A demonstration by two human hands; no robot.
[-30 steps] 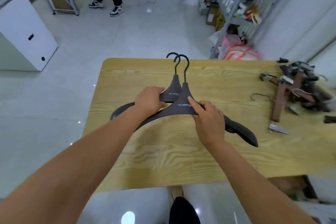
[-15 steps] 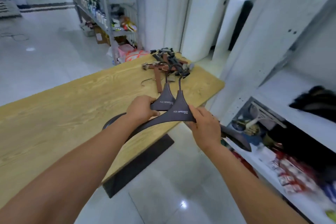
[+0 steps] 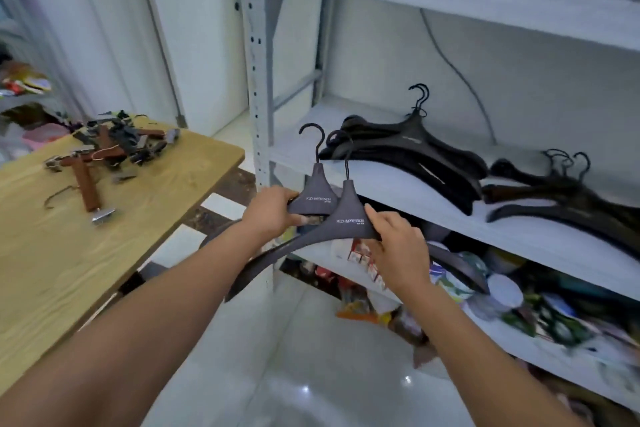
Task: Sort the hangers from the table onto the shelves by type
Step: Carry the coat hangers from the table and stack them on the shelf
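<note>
The person holds two dark grey coat hangers (image 3: 348, 218) in mid-air at the centre of view, just in front of the white shelf (image 3: 381, 184). The left hand (image 3: 272, 213) curls its fingers round the rear hanger's neck. The right hand (image 3: 398, 246) pinches the front hanger's shoulder below the neck. The hangers look rigid, light and smooth, with wide arms, so a grip near the neck should keep them balanced. Similar black hangers (image 3: 415, 152) are stacked on the shelf at two o'clock. Brown clip hangers (image 3: 86, 184) lie on the table (image 3: 69, 270) at nine o'clock.
</note>
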